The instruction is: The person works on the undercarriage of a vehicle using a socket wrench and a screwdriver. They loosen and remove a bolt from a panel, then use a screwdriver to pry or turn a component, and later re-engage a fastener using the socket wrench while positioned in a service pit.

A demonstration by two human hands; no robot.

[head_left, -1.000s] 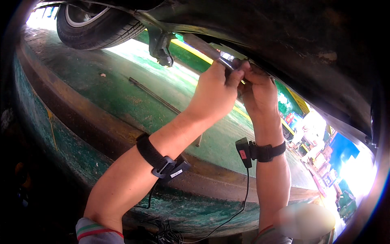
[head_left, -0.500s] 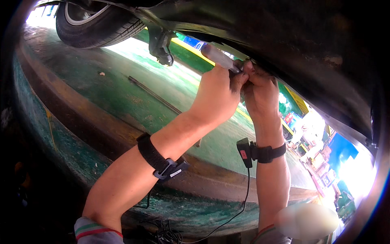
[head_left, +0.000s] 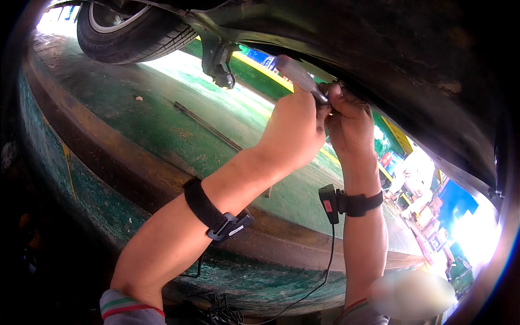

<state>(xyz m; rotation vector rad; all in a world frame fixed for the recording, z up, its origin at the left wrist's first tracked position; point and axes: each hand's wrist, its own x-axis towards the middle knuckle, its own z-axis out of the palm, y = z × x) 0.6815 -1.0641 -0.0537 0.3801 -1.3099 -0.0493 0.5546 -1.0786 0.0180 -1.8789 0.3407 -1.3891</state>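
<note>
Your left hand (head_left: 295,127) curls round a grey tool (head_left: 299,75); your right hand (head_left: 352,124) bunches near its tip, pinch unclear. Apparent step: underbody (head_left: 411,65) work; steadiness likely needed next.

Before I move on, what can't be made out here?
Head view:
Tool: lower end hidden between the left hand and right hand.
Left hand: most fingers hidden behind its own back.
Wheel: top cut off by the upper picture edge.
Cable coil: strands lost in shadow near the lower edge.
Background clutter: too small, washed out by glare.
</note>
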